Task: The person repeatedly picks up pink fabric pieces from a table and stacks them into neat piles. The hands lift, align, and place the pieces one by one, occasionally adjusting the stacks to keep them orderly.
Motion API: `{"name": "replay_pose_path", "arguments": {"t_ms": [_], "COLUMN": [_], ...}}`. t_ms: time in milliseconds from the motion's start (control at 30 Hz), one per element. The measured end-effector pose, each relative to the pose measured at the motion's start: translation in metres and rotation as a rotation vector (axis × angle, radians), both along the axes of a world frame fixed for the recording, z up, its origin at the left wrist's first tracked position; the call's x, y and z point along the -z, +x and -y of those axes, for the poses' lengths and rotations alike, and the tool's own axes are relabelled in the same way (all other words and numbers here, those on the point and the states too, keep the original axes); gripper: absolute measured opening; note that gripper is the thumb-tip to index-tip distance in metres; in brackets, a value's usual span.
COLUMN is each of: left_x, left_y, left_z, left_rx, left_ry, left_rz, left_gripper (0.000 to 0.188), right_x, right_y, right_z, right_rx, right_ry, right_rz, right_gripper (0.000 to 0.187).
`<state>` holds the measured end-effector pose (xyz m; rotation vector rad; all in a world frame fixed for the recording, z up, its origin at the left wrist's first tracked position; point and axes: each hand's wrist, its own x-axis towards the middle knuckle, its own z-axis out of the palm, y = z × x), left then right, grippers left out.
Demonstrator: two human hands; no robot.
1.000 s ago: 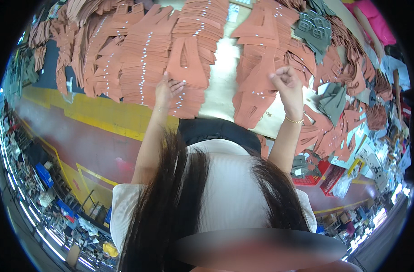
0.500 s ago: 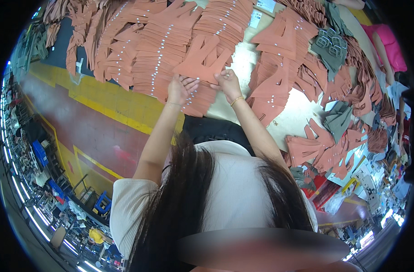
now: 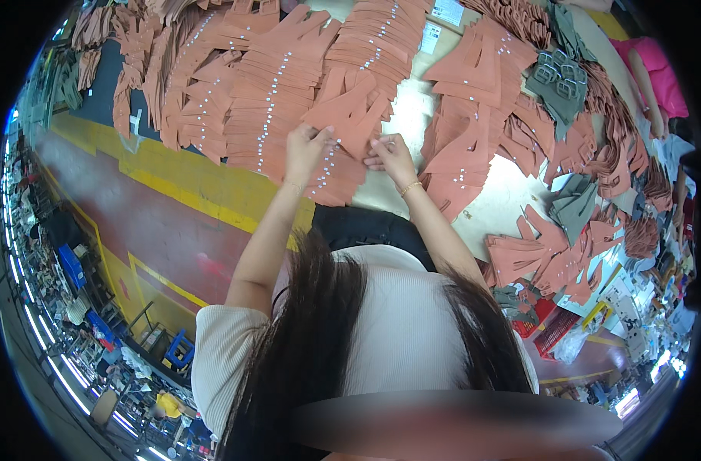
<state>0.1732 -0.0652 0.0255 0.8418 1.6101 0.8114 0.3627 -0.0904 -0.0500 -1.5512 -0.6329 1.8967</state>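
Note:
A salmon-coloured flat cut piece with finger-like strips lies bent over overlapping rows of similar pieces. Its lower edge is pinched at the left corner by my left hand. My right hand, curled and wearing a thin bracelet, is at the piece's lower right corner. That corner hangs down between my hands, and the right fingertips partly hide where they meet it. Just below my left hand lies a row of salmon pieces carrying small white stickers.
More fanned salmon stacks cover the table to the left, others to the right. Grey-green pieces with buckles lie at the far right. A person in pink is beyond them. Yellow-and-red floor runs along the left.
The piece has gone from lying flat to bending, its lower right corner drooping toward me. My left fingers have closed from an open palm-up pose; my right hand has moved slightly nearer me.

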Motion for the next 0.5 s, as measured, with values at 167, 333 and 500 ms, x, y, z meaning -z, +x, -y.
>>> {"name": "replay_pose_path", "arguments": {"t_ms": [167,333,500], "left_x": [-0.064,-0.05,0.027], "left_y": [-0.005,-0.036,-0.081], "left_z": [-0.074,-0.178,-0.234], "left_rx": [0.23,0.02,-0.034], "left_ry": [0.32,0.339,0.01], "left_rz": [-0.127,0.153,0.028], "left_gripper": [0.024,0.027,0.021], "right_x": [0.004,0.004,-0.003], "right_y": [0.028,0.044,0.053], "right_z": [0.015,0.021,0.02], "right_rx": [-0.061,-0.042,-0.018], "right_ry": [0.037,0.077,0.046], "right_rz": [0.046,0.073,0.073], "right_gripper": [0.017,0.015,0.015]}}
